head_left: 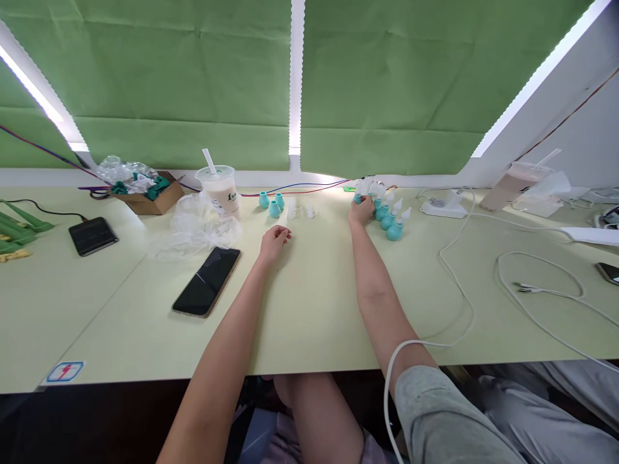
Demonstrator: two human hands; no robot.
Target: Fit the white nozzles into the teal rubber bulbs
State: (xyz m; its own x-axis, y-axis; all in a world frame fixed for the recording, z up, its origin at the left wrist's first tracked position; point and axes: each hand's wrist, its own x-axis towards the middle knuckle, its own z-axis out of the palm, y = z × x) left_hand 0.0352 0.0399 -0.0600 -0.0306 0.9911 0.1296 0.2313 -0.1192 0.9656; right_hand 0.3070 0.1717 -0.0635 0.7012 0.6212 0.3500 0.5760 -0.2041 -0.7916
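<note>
My right hand (362, 211) reaches to the back of the table with its fingers closed round a small teal rubber bulb (356, 198). Beside it runs a row of teal bulbs with clear pointed nozzles, the nearest being a teal bulb (394, 232) at the row's front end. My left hand (275, 243) rests low over the table, fingers curled together; whatever they may hold is hidden. Just beyond it stand several teal bulbs without nozzles, such as this open-necked bulb (274, 209). Small clear nozzles (309, 212) lie to their right.
Left of my hands are a black phone (207, 281), a crumpled plastic bag (193, 225), a drink cup (220, 193) and a cardboard box (152, 201). A white cable (457, 274) loops at the right and crosses my right arm. Another cup (515, 187) stands far right.
</note>
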